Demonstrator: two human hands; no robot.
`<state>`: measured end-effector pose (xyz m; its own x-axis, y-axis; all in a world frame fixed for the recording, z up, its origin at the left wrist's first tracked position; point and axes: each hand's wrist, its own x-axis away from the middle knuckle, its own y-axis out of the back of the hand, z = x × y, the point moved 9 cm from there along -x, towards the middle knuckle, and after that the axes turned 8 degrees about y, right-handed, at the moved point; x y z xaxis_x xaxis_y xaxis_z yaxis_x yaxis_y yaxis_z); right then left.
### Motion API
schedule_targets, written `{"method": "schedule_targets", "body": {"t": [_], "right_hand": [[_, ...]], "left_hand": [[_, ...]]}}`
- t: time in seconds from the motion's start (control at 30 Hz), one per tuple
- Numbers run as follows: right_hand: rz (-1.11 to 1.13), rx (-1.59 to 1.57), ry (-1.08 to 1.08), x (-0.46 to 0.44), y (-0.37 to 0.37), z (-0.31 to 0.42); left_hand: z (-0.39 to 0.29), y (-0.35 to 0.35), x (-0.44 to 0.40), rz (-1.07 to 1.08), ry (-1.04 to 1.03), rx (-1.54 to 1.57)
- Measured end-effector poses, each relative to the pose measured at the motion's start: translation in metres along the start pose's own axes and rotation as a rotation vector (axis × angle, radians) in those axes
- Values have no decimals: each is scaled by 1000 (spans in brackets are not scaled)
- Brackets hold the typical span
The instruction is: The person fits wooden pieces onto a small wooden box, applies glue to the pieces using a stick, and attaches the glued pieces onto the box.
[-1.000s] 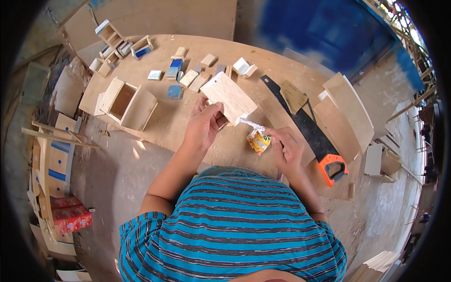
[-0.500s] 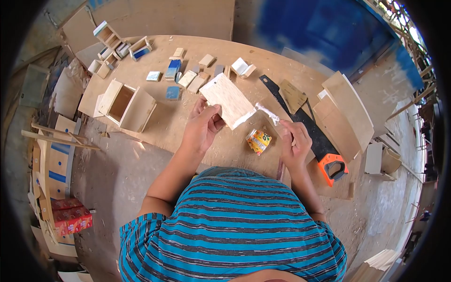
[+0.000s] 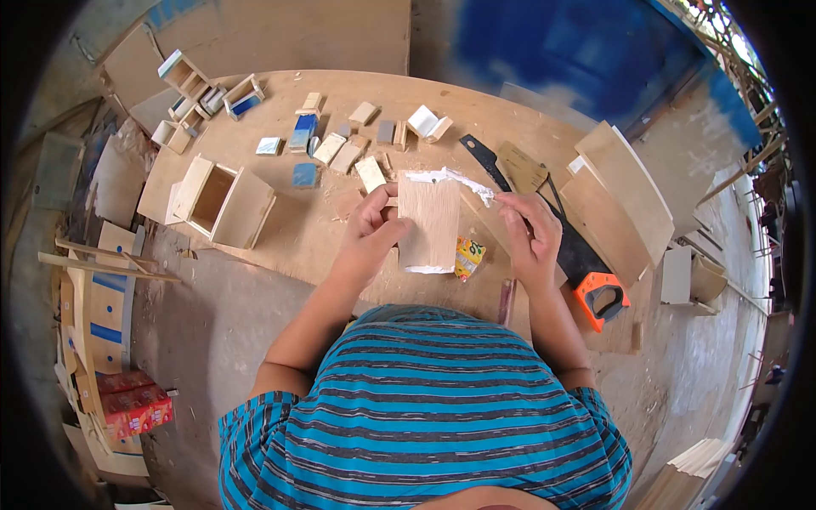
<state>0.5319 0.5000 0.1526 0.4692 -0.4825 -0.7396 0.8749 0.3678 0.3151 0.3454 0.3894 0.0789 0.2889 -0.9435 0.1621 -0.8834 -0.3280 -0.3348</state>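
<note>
My left hand (image 3: 371,238) grips a small rectangular wooden board (image 3: 429,225) by its left edge, fingers behind and thumb in front. White paste lines the board's top and bottom edges. Between the fingertips of my right hand (image 3: 533,234) is a thin stick coated in white glue (image 3: 483,192); its coated end reaches the board's top edge. Partly hidden behind the board, a yellow printed container (image 3: 468,257) stands on the workbench (image 3: 323,246).
A handsaw with an orange handle (image 3: 602,299) lies at the right beside a sandpaper piece (image 3: 520,168). An open wooden box (image 3: 225,202) sits at left. Several small blocks, including a blue-painted block (image 3: 303,133), are spread toward the back. Curved panels (image 3: 625,191) stand at right.
My left hand has turned the board more upright, so it now covers part of the yellow container. The glue-coated stick has moved up to the board's top edge.
</note>
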Motion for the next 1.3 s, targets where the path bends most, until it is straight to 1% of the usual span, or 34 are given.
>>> {"method": "schedule_targets", "body": {"t": [0.07, 0.13, 0.23, 0.33, 0.43, 0.53, 0.63, 0.83, 0.93, 1.03, 1.13, 1.23, 1.3], "right_hand": [[11, 0, -4, 0, -1, -1], [21, 4, -38, 1, -2, -3], [-38, 61, 90, 1, 7, 0], [-27, 46, 66, 2, 12, 0], [67, 12, 100, 5, 2, 8], [136, 36, 182, 3, -5, 16], [132, 47, 174, 1, -5, 15], [84, 0, 62, -4, -4, 7], [31, -61, 104, -6, -2, 6], [115, -91, 107, -4, -7, 5], [86, -2, 42, -3, -2, 0], [40, -55, 95, -7, 5, 2], [140, -132, 14, -7, 3, -3]], "left_hand": [[-8, -6, 3, -19, -44, 7], [-4, -2, 3, -26, -36, 38], [0, 6, 1, -12, -11, 52], [-1, 6, 0, 11, 9, 46], [-9, -4, 2, 36, 21, 2], [-9, -9, 0, 42, 15, -72], [-8, -11, 0, 62, 10, -123], [-4, -11, 0, 84, 37, -126], [-1, -11, 0, 97, 68, -122], [5, -9, 0, 140, 85, -113], [2, -14, 2, 150, 109, -48], [6, -11, 1, 158, 159, -17], [9, -9, 2, 192, 207, -8]]}}
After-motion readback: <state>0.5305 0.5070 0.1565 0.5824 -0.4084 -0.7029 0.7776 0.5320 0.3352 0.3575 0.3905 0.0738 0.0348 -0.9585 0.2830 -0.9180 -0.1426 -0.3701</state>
